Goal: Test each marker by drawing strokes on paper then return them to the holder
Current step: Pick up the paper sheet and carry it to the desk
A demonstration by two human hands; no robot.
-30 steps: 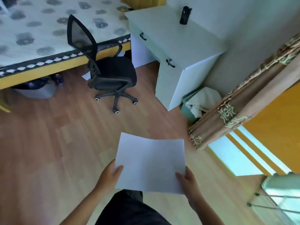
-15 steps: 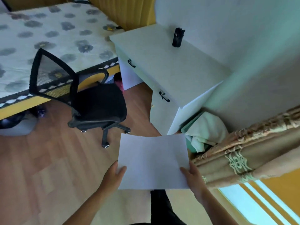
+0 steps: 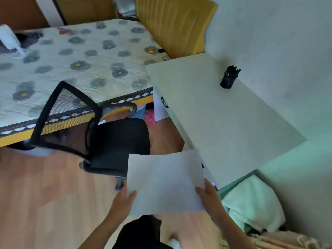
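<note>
A blank white sheet of paper [image 3: 164, 180] hangs in the air in front of me, above the wooden floor and close to the near edge of the white desk [image 3: 224, 123]. My left hand [image 3: 123, 203] pinches its lower left corner. My right hand [image 3: 208, 199] pinches its lower right corner. A black holder [image 3: 228, 79] with several dark markers standing in it sits at the far side of the desk, near the wall, well beyond both hands.
A black mesh office chair [image 3: 100, 133] stands left of the desk, just beyond the paper. A bed with a flowered mattress [image 3: 75, 63] fills the far left. Pale green cloth [image 3: 251, 203] lies on the floor right of the desk.
The view has swung up and closer to the desk. The paper, held by both hands the same way, now overlaps the desk's near edge; the chair and holder look nearer.
</note>
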